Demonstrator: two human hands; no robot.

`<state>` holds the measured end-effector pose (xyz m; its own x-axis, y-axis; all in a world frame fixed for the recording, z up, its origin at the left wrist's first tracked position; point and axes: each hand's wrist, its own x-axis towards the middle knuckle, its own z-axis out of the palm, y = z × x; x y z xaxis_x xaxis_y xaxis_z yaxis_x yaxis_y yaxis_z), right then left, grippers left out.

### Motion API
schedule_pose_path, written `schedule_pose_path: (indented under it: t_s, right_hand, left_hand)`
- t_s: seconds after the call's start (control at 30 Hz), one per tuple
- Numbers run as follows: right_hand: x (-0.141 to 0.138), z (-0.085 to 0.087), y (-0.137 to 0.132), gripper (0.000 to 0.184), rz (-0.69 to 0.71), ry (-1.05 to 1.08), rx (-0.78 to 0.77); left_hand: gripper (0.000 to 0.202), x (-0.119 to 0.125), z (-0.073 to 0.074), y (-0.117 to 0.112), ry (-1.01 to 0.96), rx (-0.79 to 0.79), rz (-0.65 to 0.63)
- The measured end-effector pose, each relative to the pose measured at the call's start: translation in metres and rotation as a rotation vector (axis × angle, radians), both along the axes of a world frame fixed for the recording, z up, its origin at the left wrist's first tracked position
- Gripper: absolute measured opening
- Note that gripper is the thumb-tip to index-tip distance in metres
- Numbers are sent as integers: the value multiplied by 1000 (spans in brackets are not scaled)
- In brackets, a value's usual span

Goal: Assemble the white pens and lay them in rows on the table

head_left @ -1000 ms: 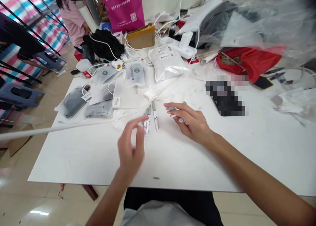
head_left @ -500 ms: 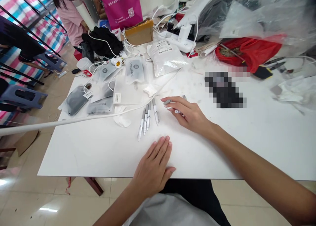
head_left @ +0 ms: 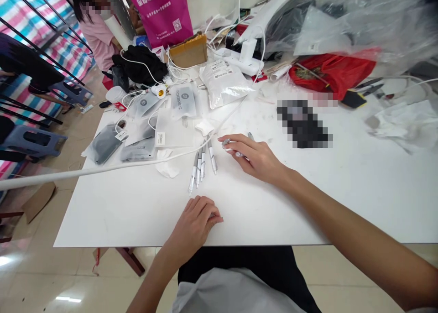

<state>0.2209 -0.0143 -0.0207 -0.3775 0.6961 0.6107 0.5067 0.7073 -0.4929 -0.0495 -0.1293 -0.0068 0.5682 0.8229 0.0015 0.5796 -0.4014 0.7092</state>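
head | 4 pens (head_left: 212,160) on table (head_left: 119,212) | right hand (head_left: 255,158) holds more | left hand (head_left: 191,226) curled

Your right hand (head_left: 255,158) curls over a slim grey-and-white pen (head_left: 251,135) on the white counter (head_left: 119,212), its fingertips pointing toward a loose cluster of similar grey-and-white pens (head_left: 201,167) lying just beside it. Your left hand (head_left: 193,226) rests loosely curled near the counter's front edge, apart from the cluster, with nothing visible in it. A long white cable (head_left: 102,167) runs across the counter just past the pens.
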Motion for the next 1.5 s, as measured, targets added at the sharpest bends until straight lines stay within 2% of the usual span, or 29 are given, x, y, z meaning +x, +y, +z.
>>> schedule_pose_path:
  t_s: [0.1,0.2,0.33,0.47,0.6,0.8,1.0,1.17,1.3,1.5]
  right_hand:
    - [0,1,0,27,13,59,-2]
    - [-1,0,-2,26,28,115,4]
    - [-1,-1,-3,25,17,153,41]
    - [-1,0,-1,27,0,159,80]
    - [-1,0,1,25,13,123,93]
    - [-5,-2,-2,29,60,83,79]
    - [-8,0,-5,32,90,117,81]
    - [-13,1,-5,36,26,183,159]
    - [-15,2,-8,36,2,273,117]
    - [-17,-1,-13,38,91,229,74]
  left_hand:
    - [18,16,11,15,-195,-131,185]
    - [18,38,22,45,-475,-275,406]
    - [22,67,22,93,-806,-463,431]
    - [26,84,13,115,-906,-493,394]
    - [29,83,5,115,-889,-467,446]
    - [25,74,1,114,-783,-244,461]
    - [32,71,8,116,-864,-435,497]
    - [41,69,9,116,-902,-569,475]
    - [39,70,7,116,-881,-571,484]
    - [29,69,3,118,-904,-477,449]
